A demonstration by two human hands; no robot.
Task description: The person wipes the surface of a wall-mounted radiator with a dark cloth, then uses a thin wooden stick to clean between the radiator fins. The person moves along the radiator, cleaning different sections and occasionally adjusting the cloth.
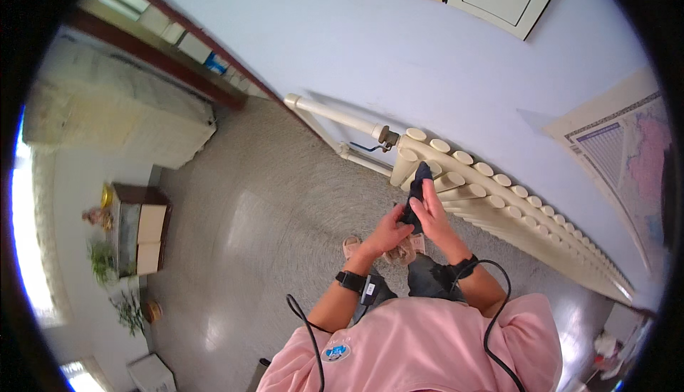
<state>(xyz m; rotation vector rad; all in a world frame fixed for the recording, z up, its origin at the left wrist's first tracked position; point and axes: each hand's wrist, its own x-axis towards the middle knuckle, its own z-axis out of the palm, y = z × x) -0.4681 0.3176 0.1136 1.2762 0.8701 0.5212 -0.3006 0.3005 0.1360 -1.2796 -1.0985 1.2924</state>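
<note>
A small dark cloth item, perhaps a sock (415, 202), is stretched between my two hands in front of the radiator. My left hand (391, 232) pinches its lower part, with thumb and fingers around the edge. Along its other side lies my right hand (432, 214), with the fingers reaching up behind the cloth towards its tip. Just past the cloth's tip stands the cream column radiator (450, 181), fixed along the wall; whether the cloth touches it cannot be told.
A pipe with a valve (388, 138) joins the radiator's near end. Slippers (418, 243) show on the grey floor (256, 205) below my hands. A low cabinet (149, 237) and potted plants (152, 311) stand at the left. Black cables hang from both wrists.
</note>
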